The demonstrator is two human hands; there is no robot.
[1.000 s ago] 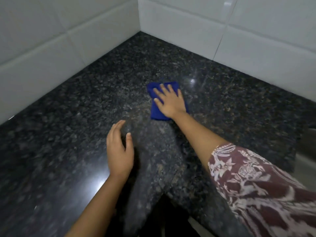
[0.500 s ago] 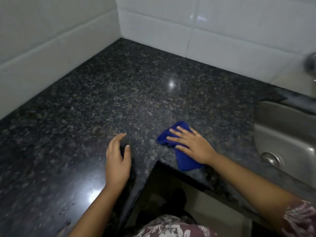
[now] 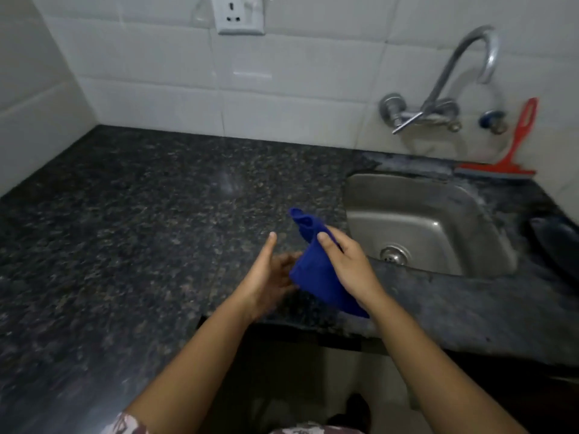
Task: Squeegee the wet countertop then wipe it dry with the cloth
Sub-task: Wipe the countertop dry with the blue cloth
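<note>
My right hand grips a blue cloth and holds it lifted above the front edge of the dark speckled granite countertop. My left hand is just left of the cloth, fingers apart, its fingertips blurred and close to or touching the cloth's lower fold. A red squeegee leans against the tiled wall behind the sink, blade down on the counter.
A steel sink with a drain lies right of my hands, and a chrome tap is mounted on the wall above it. A white wall socket sits high on the tiles. A dark object rests at the far right.
My right hand has lifted the cloth off the countertop and now holds it in the air. My left hand left the counter and rose beside the cloth. The view swung right and up.
</note>
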